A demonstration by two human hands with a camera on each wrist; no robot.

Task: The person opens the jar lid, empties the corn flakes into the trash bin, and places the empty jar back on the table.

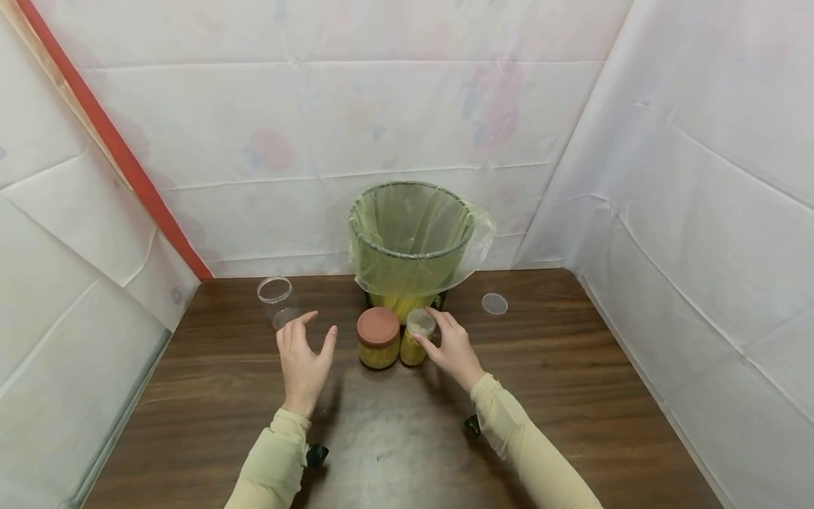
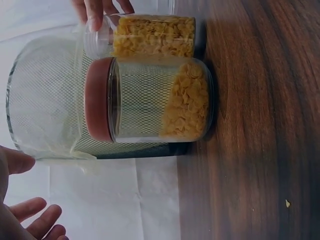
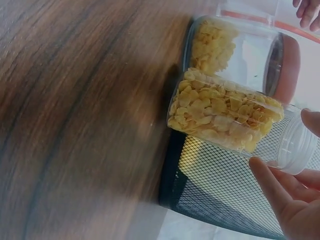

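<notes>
In the head view my right hand point(image 1: 453, 348) holds the translucent lid end of a small clear jar point(image 1: 413, 352), thumb on one side and fingers on the other. This jar point(image 3: 225, 110) is filled nearly to its neck with yellow flakes and stands upright on the table. Touching or very close beside it is a wider jar point(image 1: 379, 355) with a reddish-brown lid point(image 2: 99, 100), partly filled with flakes. My left hand point(image 1: 304, 364) hovers to the left of the wide jar, thumb and fingers spread and holding nothing. A clear, empty-looking container point(image 1: 275, 291) stands just beyond its fingertips.
Behind the jars stands a dark mesh bin point(image 1: 410, 254) lined with a yellowish-green bag point(image 1: 478, 244). A loose translucent disc lid point(image 1: 494, 304) lies right of the bin. One flake point(image 2: 287, 203) lies on the wooden table point(image 1: 394, 438). White sheeting point(image 1: 318, 127) encloses the back and sides.
</notes>
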